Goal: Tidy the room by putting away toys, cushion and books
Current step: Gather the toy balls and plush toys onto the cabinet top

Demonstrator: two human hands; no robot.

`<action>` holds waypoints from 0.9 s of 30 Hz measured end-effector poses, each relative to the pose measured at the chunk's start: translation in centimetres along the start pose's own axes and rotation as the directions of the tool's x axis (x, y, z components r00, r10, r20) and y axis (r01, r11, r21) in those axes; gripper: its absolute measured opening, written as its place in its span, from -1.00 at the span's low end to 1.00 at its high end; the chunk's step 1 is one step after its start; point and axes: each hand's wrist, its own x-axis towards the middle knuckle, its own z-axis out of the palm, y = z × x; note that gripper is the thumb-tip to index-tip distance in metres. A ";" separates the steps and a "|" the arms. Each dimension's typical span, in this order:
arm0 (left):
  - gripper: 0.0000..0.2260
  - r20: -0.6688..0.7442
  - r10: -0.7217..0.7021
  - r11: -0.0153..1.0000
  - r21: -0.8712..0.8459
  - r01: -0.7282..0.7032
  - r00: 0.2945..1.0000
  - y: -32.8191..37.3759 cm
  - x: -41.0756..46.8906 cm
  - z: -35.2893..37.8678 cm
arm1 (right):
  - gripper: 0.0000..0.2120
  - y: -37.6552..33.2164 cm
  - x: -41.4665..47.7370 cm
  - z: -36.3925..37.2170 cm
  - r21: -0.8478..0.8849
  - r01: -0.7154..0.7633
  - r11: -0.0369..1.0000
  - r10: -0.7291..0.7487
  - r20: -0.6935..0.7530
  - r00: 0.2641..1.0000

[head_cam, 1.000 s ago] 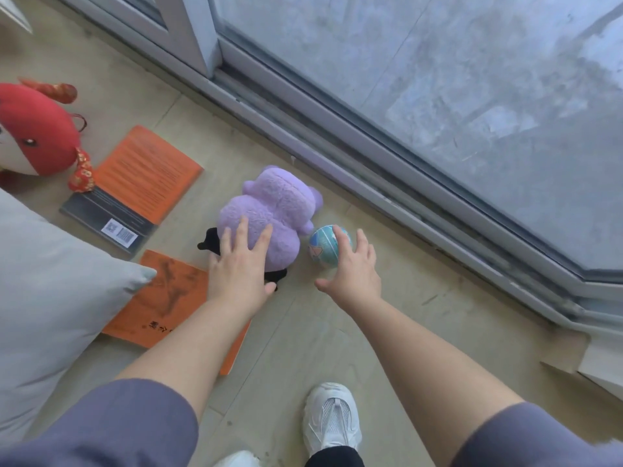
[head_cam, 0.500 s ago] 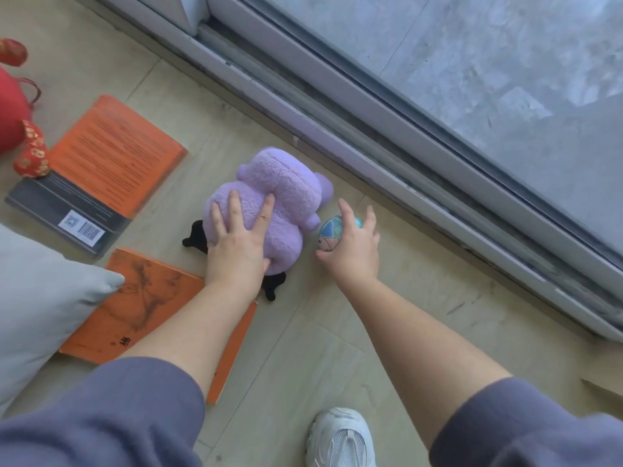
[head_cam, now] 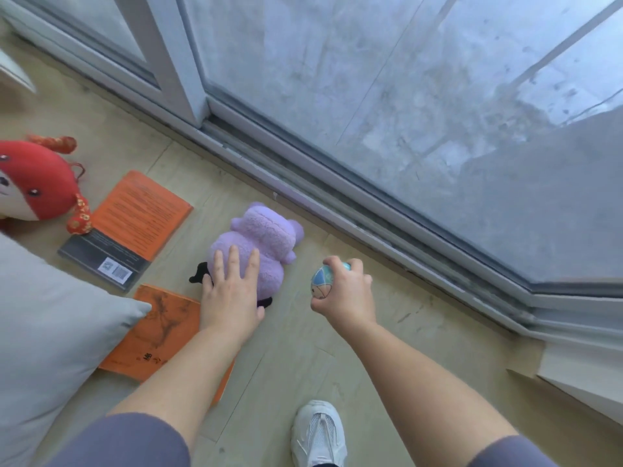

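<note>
Ball (head_cam: 321,281) now in right hand (head_cam: 349,298)

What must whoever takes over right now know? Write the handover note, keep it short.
Left hand: open, fingers flat on the purple plush, which lies on the floor; no grip yet.
Right hand: grips the small ball.
On the floor: red plush, barcode-side orange book, second orange book, grey cushion.
Done: nothing shown put away.
Left: both plushes, ball, both books, cushion.
</note>
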 end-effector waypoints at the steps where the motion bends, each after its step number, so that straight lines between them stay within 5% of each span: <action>1: -0.14 0.014 0.011 1.000 -0.021 -0.011 1.000 0.2 -1.0 -1.3 | -0.41 -0.6 -0.8 -1.5 0.000 0.011 1.000 -0.011 -0.011 1.000; 7: -0.27 0.005 0.057 0.963 -0.266 -0.054 0.998 2.4 -7.2 -13.7 | -0.42 -5.8 -8.0 -13.0 0.044 0.063 0.997 -0.059 -0.088 0.994; 12: -0.37 -0.057 0.081 0.829 -0.551 -0.099 0.995 3.4 -15.1 -24.9 | -0.48 -9.5 -17.7 -22.2 0.229 0.069 0.971 -0.035 -0.149 0.988; 19: -0.54 -0.079 0.130 0.666 -0.732 -0.146 0.988 4.3 -29.2 -36.2 | -0.43 -11.7 -33.2 -35.2 0.479 0.116 0.870 0.011 -0.254 0.967; 27: -0.60 -0.201 0.303 0.347 -0.887 -0.304 0.932 9.4 -42.2 -44.0 | -0.45 -8.9 -47.5 -45.9 0.782 0.196 0.592 0.129 -0.331 0.935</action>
